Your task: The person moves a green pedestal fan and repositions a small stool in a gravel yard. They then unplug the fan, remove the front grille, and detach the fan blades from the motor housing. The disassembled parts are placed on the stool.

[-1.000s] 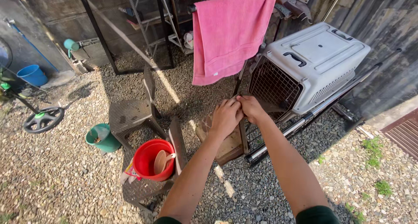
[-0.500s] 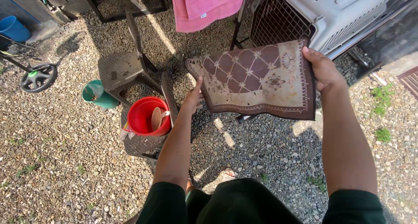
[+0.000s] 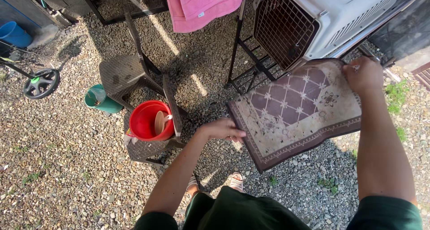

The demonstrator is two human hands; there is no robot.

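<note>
Gravel yard underfoot, sun + hard shadows. We hold a small patterned mat [image 3: 298,111] spread out in the air, brown border, diamond grid w/ star marks. Left hand [image 3: 221,130] grips its lower left edge, fingers curled under; right hand [image 3: 365,75] pinches the upper right corner. Vs half a sec ago: mat now hangs more tilted, left edge lower, and it has shifted right w/ the view. A sec ago hands were close together, mat not spread.

Behind mat: white pet carrier [image 3: 333,15] w/ wire door, on a dark rack. Pink towel [image 3: 201,6] hangs top centre, small white tag at its lower edge. Red bucket [image 3: 150,120] sits on a brown chair [image 3: 125,75]; green pot [image 3: 101,99] just beside on gravel. Blue tub [image 3: 13,33] far left.
</note>
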